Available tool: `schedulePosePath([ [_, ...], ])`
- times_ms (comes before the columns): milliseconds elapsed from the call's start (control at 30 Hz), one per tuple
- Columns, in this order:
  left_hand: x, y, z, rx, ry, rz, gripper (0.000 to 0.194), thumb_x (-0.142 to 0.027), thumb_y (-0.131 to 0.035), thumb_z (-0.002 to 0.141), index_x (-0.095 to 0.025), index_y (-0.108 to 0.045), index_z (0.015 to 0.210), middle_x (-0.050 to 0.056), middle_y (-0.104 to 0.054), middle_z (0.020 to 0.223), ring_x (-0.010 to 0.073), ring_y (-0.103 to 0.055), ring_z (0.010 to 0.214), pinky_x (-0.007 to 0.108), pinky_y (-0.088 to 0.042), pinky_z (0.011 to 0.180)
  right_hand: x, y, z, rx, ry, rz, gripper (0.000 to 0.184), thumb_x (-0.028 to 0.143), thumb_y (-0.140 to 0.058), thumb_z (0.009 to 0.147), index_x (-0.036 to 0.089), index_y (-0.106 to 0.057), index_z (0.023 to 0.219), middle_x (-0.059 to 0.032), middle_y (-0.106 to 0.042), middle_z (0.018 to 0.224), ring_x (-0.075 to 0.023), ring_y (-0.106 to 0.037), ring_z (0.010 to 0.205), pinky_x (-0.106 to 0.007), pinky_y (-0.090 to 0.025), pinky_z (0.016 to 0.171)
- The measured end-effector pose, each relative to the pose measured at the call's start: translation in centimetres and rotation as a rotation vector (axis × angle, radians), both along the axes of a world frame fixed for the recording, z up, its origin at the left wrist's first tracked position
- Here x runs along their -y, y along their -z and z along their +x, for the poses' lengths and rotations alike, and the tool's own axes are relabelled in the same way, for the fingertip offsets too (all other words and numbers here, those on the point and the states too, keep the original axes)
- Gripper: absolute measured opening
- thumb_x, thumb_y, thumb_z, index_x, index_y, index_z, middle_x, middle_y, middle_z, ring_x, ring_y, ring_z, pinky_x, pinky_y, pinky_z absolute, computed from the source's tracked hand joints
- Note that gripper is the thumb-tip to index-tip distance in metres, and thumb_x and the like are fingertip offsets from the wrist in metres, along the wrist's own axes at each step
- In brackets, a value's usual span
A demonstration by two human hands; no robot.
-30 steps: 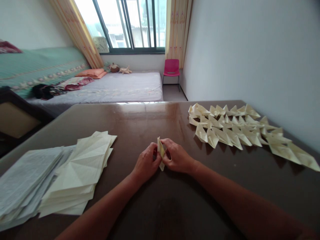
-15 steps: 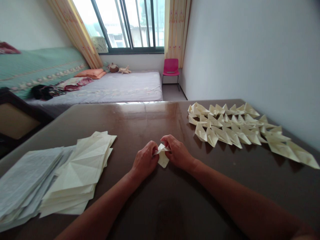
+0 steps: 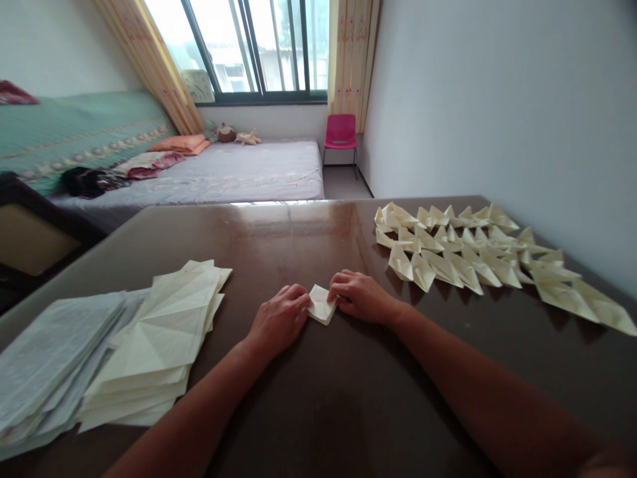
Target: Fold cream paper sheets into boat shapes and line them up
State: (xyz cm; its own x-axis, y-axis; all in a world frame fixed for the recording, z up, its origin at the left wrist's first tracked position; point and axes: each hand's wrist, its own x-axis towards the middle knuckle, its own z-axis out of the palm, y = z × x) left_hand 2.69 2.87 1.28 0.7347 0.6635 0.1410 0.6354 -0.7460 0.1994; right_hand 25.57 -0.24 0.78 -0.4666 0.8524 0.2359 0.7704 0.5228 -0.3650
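Observation:
A small cream paper [image 3: 322, 305], folded into a diamond, lies on the brown table between my two hands. My left hand [image 3: 283, 315] has its closed fingers on the paper's left corner. On the opposite corner, my right hand [image 3: 362, 297] pinches the edge with bent fingers. The undersides of both sets of fingertips are hidden. To the left lies a stack of creased cream paper sheets [image 3: 159, 332]. Several folded paper boats [image 3: 462, 255] stand in rows at the right of the table.
Beside the cream sheets is a pile of greyish printed paper [image 3: 54, 358]. The glossy table [image 3: 279, 245] reaches toward a bed [image 3: 259, 169] and a pink chair [image 3: 341, 133]. A dark wooden chair [image 3: 34, 232] stands at the left edge.
The paper was pinched up and partly raised between my hands; now it lies flatter as a neat diamond. My hands have moved slightly apart and lowered onto its side corners.

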Motion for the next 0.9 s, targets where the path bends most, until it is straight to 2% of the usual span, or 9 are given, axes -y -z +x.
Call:
schedulePosePath([
  [100,0.5,-0.6,0.1,-0.063,0.045,0.042,0.020,-0.024,-0.038,0.092,-0.022,-0.057,0.089,0.003,-0.059,0.102,0.0193,-0.052,0.095,0.028,-0.046,0.068,0.0,-0.2,0.0,0.053,-0.017,0.010,0.016,0.014,-0.054,0.082,0.022,-0.067,0.088,-0.0035,-0.062,0.094,-0.0167,-0.054,0.088,-0.028,-0.041,0.079],
  [233,1.0,-1.2,0.4,-0.096,0.070,0.074,0.016,-0.020,-0.041,0.089,-0.021,-0.058,0.089,0.005,-0.059,0.099,0.0198,-0.051,0.094,0.030,-0.047,0.074,0.2,-0.7,-0.2,0.114,-0.027,0.017,0.017,0.014,-0.053,0.082,0.022,-0.067,0.089,-0.0048,-0.062,0.094,-0.0178,-0.053,0.088,-0.029,-0.040,0.078],
  [333,1.0,-1.0,0.6,-0.088,0.017,0.073,0.022,-0.023,-0.042,0.090,-0.022,-0.057,0.106,0.005,-0.059,0.100,0.0213,-0.050,0.097,0.031,-0.047,0.076,0.4,-0.9,-0.2,0.126,-0.022,0.026,0.017,0.015,-0.054,0.080,0.021,-0.066,0.089,-0.0052,-0.062,0.093,-0.0188,-0.053,0.089,-0.030,-0.040,0.079],
  [467,0.8,-0.4,1.1,-0.099,0.001,0.106,0.039,-0.029,-0.041,0.092,-0.024,-0.047,0.130,0.007,-0.058,0.103,0.0230,-0.049,0.098,0.032,-0.047,0.075,0.5,-0.8,-0.2,0.106,-0.024,0.029,0.018,0.014,-0.054,0.079,0.022,-0.066,0.090,-0.0048,-0.062,0.092,-0.0189,-0.053,0.089,-0.030,-0.040,0.079],
  [767,0.5,0.0,1.3,-0.096,0.004,0.109,0.043,-0.032,-0.041,0.092,-0.026,-0.047,0.134,0.007,-0.056,0.102,0.0220,-0.048,0.096,0.031,-0.047,0.076,0.5,-0.5,-0.7,0.098,0.040,0.039,0.010,0.025,-0.056,0.084,0.020,-0.064,0.083,-0.0047,-0.061,0.086,-0.0183,-0.051,0.084,-0.030,-0.039,0.075],
  [900,0.0,-0.3,0.1,-0.024,0.091,0.036,0.040,-0.035,-0.044,0.092,-0.032,-0.050,0.131,0.005,-0.057,0.103,0.0203,-0.049,0.098,0.028,-0.047,0.074,0.3,-0.3,-0.8,0.071,0.067,0.022,0.011,0.030,-0.059,0.085,0.021,-0.065,0.084,-0.0038,-0.062,0.086,-0.0173,-0.052,0.083,-0.028,-0.038,0.073],
])
